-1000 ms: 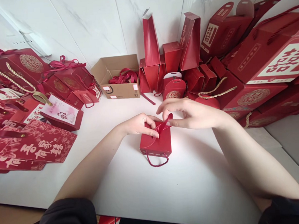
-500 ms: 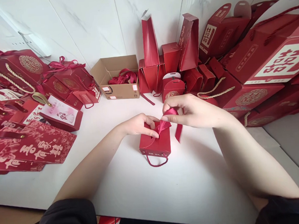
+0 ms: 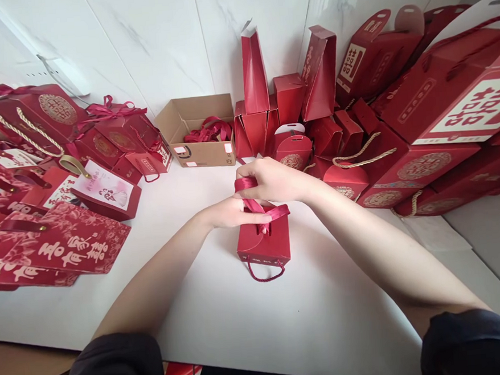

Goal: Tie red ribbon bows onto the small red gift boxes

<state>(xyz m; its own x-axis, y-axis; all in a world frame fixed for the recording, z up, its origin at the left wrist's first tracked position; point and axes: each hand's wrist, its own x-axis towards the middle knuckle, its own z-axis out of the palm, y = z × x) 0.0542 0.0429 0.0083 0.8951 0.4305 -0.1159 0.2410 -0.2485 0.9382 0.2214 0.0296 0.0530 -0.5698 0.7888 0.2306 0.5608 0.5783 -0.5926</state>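
Note:
A small red gift box (image 3: 260, 245) rests on the white table, its twisted cord handle (image 3: 268, 279) hanging down the side facing me. A dark red satin ribbon (image 3: 279, 211) comes up through the slots in its top. My left hand (image 3: 237, 212) is at the left of the top, its thumb pressed on the ribbon over the slots; its fingers are partly hidden. Just above it, my right hand (image 3: 269, 179) pinches a length of the same ribbon, which loops around the fingers. One ribbon end sticks out to the right over the box.
An open cardboard box (image 3: 207, 154) with coiled ribbon (image 3: 210, 130) stands against the marble wall. Red gift bags (image 3: 78, 239) and ribboned boxes crowd the left. Larger red boxes (image 3: 423, 95) are stacked at right, with several upright small boxes (image 3: 254, 73) at the back.
My right hand has moved left across the box with the ribbon, now close to my left hand. The ribbon end that hung at the right now lies across the top.

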